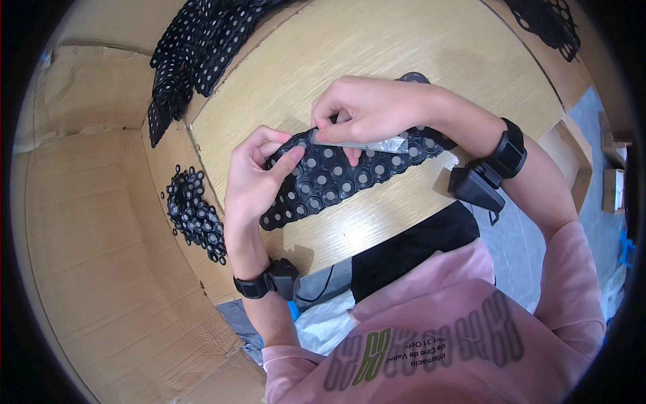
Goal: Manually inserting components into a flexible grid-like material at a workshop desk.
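A black sheet [329, 179] of joined round pieces with pale grey centres lies on the light wooden table. My left hand [258, 172] pinches its left upper edge between thumb and fingers. Across its upper part reaches my right hand [367, 111], its thumb and index finger closed on one end of a thin, shiny silvery strip [389, 145]. The strip's tip is at the sheet's edge, near my left thumb. Whether the strip is a metal tool or clear plastic I cannot make out. My right hand and forearm hide part of the sheet's far side.
Loose black rings [195, 212] lie heaped left of the wooden tabletop [296, 81]. More black perforated sheets [202, 50] are bunched at the far left, and another black mesh piece [555, 23] lies far right. Cardboard walls [108, 222] rise at left. Each wrist wears a strapped black device [479, 185].
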The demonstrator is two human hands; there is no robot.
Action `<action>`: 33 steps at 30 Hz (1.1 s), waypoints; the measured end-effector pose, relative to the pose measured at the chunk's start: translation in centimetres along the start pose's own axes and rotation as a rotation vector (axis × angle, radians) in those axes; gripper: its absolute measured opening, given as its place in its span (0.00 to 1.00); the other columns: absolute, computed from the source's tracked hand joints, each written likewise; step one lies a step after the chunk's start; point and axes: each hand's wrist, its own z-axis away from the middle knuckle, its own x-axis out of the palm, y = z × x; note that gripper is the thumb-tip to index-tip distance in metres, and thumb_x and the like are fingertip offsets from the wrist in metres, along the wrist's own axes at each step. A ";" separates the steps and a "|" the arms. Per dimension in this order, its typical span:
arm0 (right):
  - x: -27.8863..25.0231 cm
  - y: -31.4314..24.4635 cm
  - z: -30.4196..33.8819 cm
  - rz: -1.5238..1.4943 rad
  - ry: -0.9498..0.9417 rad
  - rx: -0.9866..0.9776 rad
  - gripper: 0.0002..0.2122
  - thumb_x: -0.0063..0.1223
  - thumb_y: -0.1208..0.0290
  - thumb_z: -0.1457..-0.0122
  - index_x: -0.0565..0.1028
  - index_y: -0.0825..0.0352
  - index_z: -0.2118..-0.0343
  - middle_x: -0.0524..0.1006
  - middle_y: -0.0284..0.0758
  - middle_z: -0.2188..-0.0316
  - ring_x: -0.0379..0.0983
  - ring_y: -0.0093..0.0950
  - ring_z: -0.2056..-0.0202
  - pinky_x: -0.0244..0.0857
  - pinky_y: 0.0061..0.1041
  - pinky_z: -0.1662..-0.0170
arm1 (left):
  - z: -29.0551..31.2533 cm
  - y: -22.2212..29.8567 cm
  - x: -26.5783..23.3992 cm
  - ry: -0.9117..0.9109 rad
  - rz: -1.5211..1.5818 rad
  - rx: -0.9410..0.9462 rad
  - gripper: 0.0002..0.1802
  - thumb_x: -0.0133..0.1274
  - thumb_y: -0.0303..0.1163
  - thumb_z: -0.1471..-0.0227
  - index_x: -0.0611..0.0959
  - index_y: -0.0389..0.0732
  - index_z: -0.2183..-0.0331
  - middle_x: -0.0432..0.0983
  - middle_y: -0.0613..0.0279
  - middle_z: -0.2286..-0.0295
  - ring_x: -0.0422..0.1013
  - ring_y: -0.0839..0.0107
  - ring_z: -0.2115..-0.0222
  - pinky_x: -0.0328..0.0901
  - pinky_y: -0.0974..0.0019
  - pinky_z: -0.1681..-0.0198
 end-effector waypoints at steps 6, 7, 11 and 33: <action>0.5 0.3 0.1 0.031 0.048 0.009 0.13 0.47 0.70 0.39 0.72 0.72 0.80 0.79 0.40 0.83 0.81 0.28 0.77 0.70 0.24 0.73 | 0.3 0.5 0.2 -0.006 -0.035 0.050 0.06 0.57 0.19 0.46 0.77 0.33 0.65 0.81 0.60 0.67 0.73 0.82 0.68 0.67 0.79 0.64; 0.7 0.4 0.0 0.076 0.057 -0.006 0.13 0.49 0.71 0.39 0.69 0.70 0.79 0.76 0.37 0.83 0.80 0.27 0.78 0.69 0.23 0.75 | 0.3 0.7 0.3 -0.003 -0.052 0.056 0.05 0.57 0.19 0.46 0.77 0.33 0.65 0.80 0.60 0.67 0.73 0.82 0.68 0.67 0.79 0.63; 1.4 0.3 -0.3 0.150 0.097 -0.064 0.14 0.50 0.72 0.39 0.66 0.70 0.81 0.73 0.36 0.83 0.79 0.27 0.80 0.68 0.24 0.77 | 0.5 1.1 0.5 0.013 -0.080 0.049 0.05 0.57 0.18 0.46 0.77 0.32 0.65 0.80 0.60 0.66 0.73 0.81 0.67 0.67 0.79 0.63; -0.5 0.3 0.5 -0.037 0.032 -0.008 0.15 0.52 0.73 0.39 0.68 0.74 0.82 0.70 0.35 0.74 0.80 0.29 0.78 0.70 0.22 0.74 | -0.6 -0.3 0.1 -0.030 -0.052 0.041 0.09 0.57 0.20 0.46 0.78 0.33 0.62 0.80 0.62 0.68 0.72 0.82 0.68 0.66 0.77 0.64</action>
